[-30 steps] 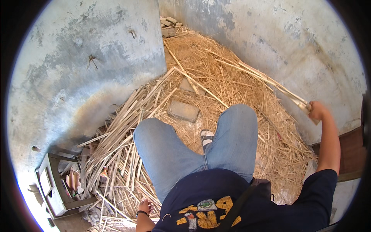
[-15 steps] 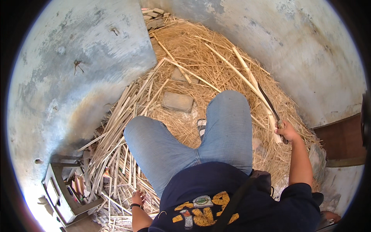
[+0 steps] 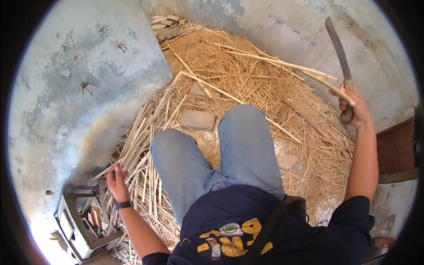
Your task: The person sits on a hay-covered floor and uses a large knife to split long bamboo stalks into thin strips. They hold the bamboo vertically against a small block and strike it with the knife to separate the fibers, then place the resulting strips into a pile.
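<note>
My right hand [image 3: 358, 108] is raised at the right, closed round the wooden handle of a machete [image 3: 339, 49]. The dark, slightly curved blade points up and away from me. Pale split bamboo strips [image 3: 289, 65] reach from the same hand toward the far left, over the shavings. At the lower left my left hand [image 3: 117, 183] hovers beside a heap of cut strips [image 3: 140, 132]. Its fingers are apart, slightly bent, and hold nothing that I can see.
Shavings [image 3: 247, 57] cover the floor, with a brick [image 3: 198, 119] before my knees and another behind it. A longer strip [image 3: 229, 95] lies across them. Bricks [image 3: 167, 27] stand at the far wall [image 3: 265, 17]. A wooden box frame [image 3: 70, 225] holds odds and ends at lower left.
My right hand has lifted up and away with the machete and strips, and the blade has swung out to the right. My left hand has risen from beside my hip toward the strip heap.
</note>
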`<action>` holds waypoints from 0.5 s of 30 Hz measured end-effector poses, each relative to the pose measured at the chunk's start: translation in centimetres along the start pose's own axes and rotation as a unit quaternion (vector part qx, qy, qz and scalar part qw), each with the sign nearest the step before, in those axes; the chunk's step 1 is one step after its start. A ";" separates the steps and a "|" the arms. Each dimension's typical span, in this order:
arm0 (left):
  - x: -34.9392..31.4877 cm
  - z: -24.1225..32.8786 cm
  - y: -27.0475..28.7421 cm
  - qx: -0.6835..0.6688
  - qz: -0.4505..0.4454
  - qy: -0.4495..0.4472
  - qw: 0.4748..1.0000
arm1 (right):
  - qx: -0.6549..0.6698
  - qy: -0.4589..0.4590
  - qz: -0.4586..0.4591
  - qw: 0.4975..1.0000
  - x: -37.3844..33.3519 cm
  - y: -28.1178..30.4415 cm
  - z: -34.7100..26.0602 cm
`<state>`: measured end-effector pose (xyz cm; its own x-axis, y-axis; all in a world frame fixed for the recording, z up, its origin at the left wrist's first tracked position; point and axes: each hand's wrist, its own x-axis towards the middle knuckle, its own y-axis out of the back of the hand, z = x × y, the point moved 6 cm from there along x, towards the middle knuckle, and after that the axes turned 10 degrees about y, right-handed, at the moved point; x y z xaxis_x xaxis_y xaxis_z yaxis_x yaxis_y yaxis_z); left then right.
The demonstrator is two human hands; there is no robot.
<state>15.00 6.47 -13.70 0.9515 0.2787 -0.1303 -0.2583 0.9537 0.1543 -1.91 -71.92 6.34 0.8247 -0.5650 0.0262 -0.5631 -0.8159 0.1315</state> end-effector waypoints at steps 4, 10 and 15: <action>0.4 7.1 -7.5 0.026 -0.079 -0.105 0.991 | 0.032 0.010 -0.004 0.999 2.6 0.4 -5.2; -4.9 20.2 -24.2 0.019 -0.256 -0.303 0.918 | 0.132 0.004 0.005 0.991 4.9 -8.3 -7.6; -15.1 28.5 -35.0 0.069 -0.298 -0.498 0.811 | 0.127 -0.030 -0.024 0.991 4.8 -15.7 -5.3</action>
<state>14.44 -34.31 10.79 0.5816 -0.5230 0.6231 0.2543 0.8445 0.4714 11.17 -61.12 9.68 0.8507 -0.5246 -0.0336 -0.5244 -0.8424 -0.1237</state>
